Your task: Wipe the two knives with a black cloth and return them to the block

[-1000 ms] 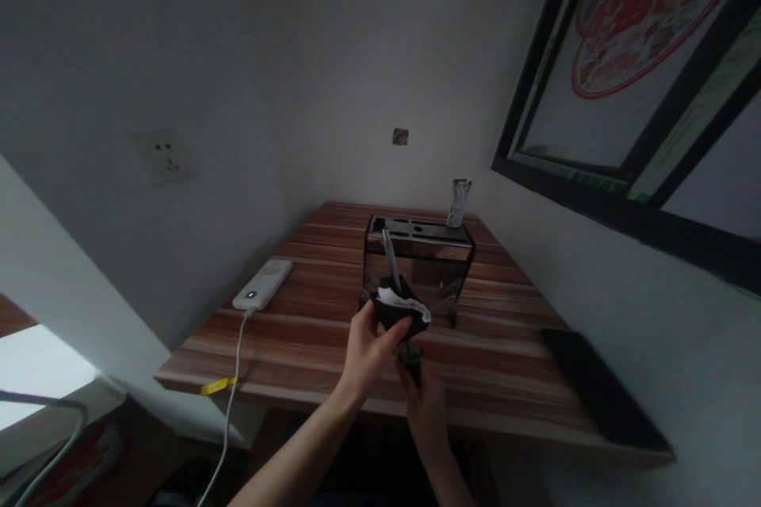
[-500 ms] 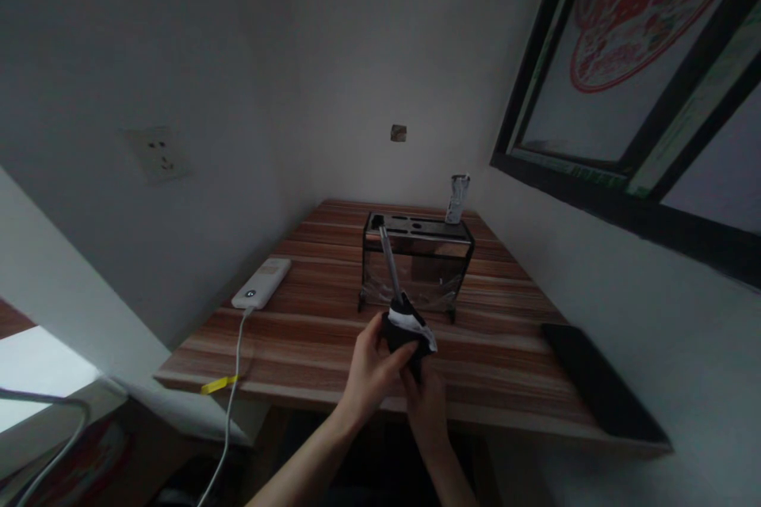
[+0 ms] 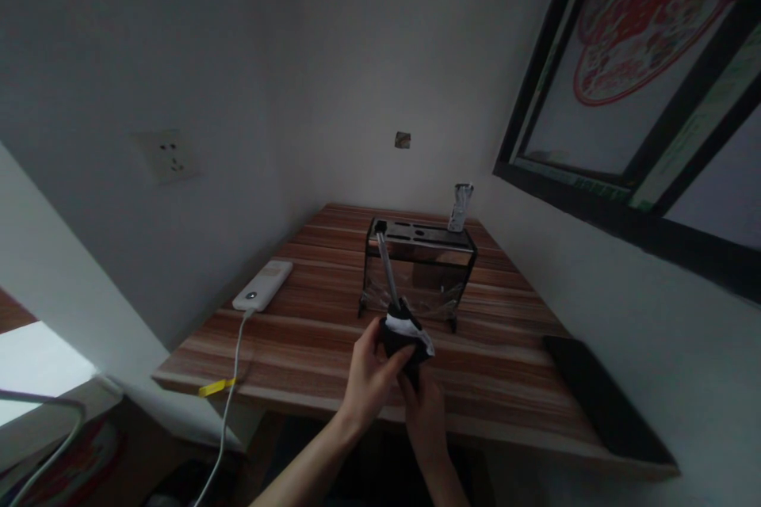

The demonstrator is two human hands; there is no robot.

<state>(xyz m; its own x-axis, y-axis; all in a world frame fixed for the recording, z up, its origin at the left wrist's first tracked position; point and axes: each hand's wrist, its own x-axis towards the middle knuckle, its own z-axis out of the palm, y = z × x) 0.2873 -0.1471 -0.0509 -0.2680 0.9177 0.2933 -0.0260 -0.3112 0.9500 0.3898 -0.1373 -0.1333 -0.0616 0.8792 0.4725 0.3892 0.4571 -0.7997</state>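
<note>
Low centre of the frame: a black-and-white cloth (image 3: 405, 335) is being clamped around a slim metal rod (image 3: 387, 273) by the left hand (image 3: 369, 376). The rod's lower end is being gripped tight by the right hand (image 3: 426, 413), above the wooden table (image 3: 309, 348), in front of a black rack (image 3: 426, 273). No lettering is being made out in this dim light.

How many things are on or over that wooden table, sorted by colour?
White: 1, rectangular white power bank.
Black: 3, flat black slab, black-framed clear rack, crumpled black cloth in the left hand.
Silvery: 2, thin metal rod gripped below by the right hand, small upright silvery packet.
Total: 6.
</note>
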